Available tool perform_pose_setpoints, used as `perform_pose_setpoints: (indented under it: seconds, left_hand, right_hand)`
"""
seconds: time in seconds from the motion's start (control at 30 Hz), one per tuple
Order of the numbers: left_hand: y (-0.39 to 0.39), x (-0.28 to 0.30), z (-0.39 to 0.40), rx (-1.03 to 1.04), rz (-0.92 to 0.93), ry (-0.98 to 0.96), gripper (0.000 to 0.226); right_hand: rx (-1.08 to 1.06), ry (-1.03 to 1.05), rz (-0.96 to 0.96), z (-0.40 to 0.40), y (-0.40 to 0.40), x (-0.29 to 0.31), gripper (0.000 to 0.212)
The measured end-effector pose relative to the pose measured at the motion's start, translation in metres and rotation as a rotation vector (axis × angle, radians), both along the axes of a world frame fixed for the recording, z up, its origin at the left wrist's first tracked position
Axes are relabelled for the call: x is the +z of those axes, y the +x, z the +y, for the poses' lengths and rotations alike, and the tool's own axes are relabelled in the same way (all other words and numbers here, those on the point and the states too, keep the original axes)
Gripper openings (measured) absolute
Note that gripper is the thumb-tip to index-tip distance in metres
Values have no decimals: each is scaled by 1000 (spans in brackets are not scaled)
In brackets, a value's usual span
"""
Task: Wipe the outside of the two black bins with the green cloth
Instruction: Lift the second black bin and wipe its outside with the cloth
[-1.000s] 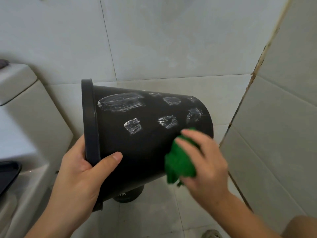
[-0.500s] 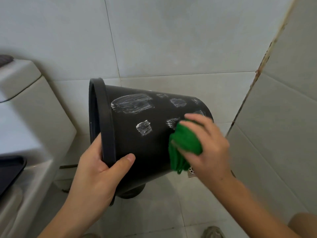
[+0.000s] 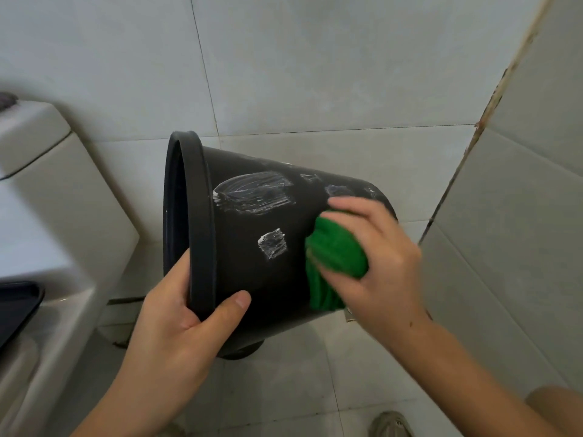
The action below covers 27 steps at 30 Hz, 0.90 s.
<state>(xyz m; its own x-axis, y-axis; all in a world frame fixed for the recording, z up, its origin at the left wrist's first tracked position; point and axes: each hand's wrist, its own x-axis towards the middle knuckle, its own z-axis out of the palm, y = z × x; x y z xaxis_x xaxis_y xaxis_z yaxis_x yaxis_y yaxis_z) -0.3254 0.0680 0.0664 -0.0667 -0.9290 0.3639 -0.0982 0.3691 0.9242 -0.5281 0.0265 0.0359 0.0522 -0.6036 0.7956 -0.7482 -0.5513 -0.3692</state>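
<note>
Your left hand (image 3: 176, 323) grips the rim of the bin (image 3: 252, 279): the thumb lies across the outer wall just below the rim band, and the fingers curl inside the mouth, out of sight. You hold the bin off the floor, tipped on its side, with the open mouth facing left and the base pointing right and away from you.

Your right hand (image 3: 378, 263) holds the cloth (image 3: 337, 260) bunched up, fingers curled over it, and presses it against the bin's wall toward the base end. Part of the cloth hangs down below the hand, against the lower wall.

On the wall facing you there are whitish smeared patches: a large one (image 3: 252, 197) near the rim, a small square one (image 3: 273, 244) just left of the cloth, and a few fainter ones higher up near the base, partly covered by your fingers.

A second dark round thing (image 3: 243, 353) peeks out beneath the held bin, on the floor; too little shows to tell what it is.

A toilet (image 3: 47, 200) stands at the left, with a dark seat edge (image 3: 19, 304) at the near left. Tiled walls (image 3: 315, 74) lie behind and to the right, meeting at a stained corner joint (image 3: 479, 127). A shoe (image 3: 391, 424) shows at the near edge, on the floor tiles (image 3: 299, 389).
</note>
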Motion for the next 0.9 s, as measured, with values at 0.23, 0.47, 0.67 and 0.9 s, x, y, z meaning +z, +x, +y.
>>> perform_pose_setpoints:
  seconds: [0.23, 0.47, 0.67, 0.9]
  left_hand:
    - [-1, -3, 1, -50, -13, -5, 53]
    - [0, -7, -2, -61, 26, 2, 50]
    - [1, -8, 1, -67, 27, 24, 45]
    - [-4, -8, 0, -87, 52, 47, 48]
  right_hand:
    - [-10, 88, -97, -10, -16, 8, 33]
    - [114, 5, 192, 10, 0, -5, 42]
    - [29, 84, 0, 3, -5, 6, 33]
    - [25, 113, -31, -5, -5, 11, 30]
